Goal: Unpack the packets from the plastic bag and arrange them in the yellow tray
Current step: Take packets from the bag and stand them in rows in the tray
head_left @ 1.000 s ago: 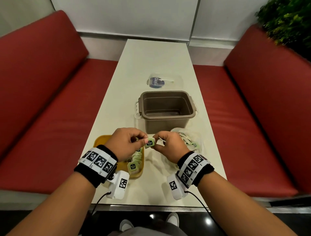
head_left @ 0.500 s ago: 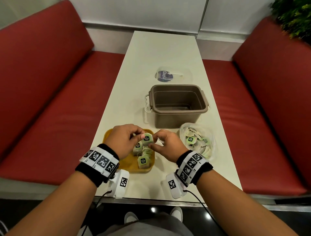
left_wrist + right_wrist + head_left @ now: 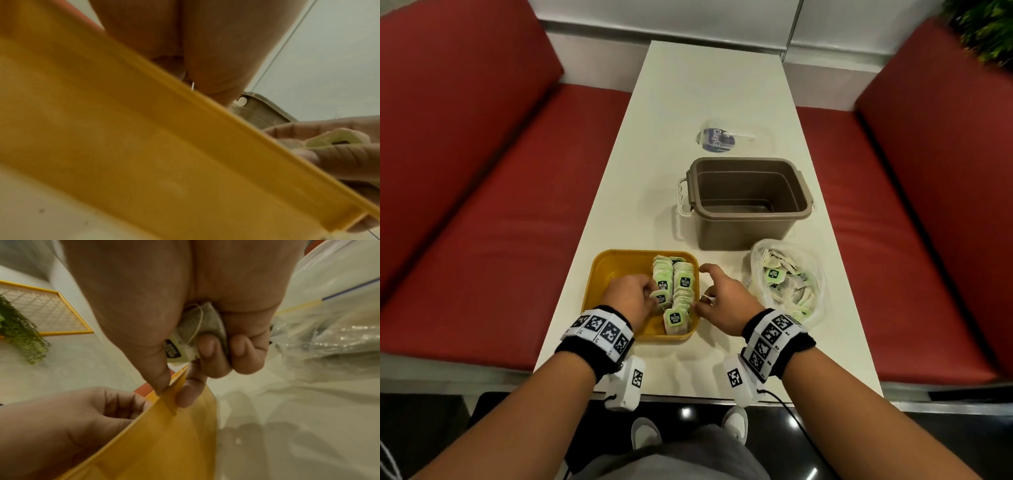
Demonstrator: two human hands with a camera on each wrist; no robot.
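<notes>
Yellow tray [image 3: 604, 274] at the table's [image 3: 698, 89] near edge, bare floor at its 9 o'clock; tea packets [image 3: 674, 291] fill its 3 o'clock side. Left hand [image 3: 631, 298] inside, grasp unclear. Right hand [image 3: 726, 301] at the rim clenches a tea bag [image 3: 203, 326]. Plastic bag [image 3: 787, 277] at 3 o'clock; brown tub [image 3: 748, 198] at 1 o'clock. Left-wrist view mostly blocked by the tray wall.

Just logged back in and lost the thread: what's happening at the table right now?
A person is moving tea packets from the plastic bag into the yellow tray. The left hand is in the tray, pinching a packet beside two rows of packets already there. The right hand pinches the tray's right rim while holding another packet curled in its fingers. More packets remain in the bag.
</notes>
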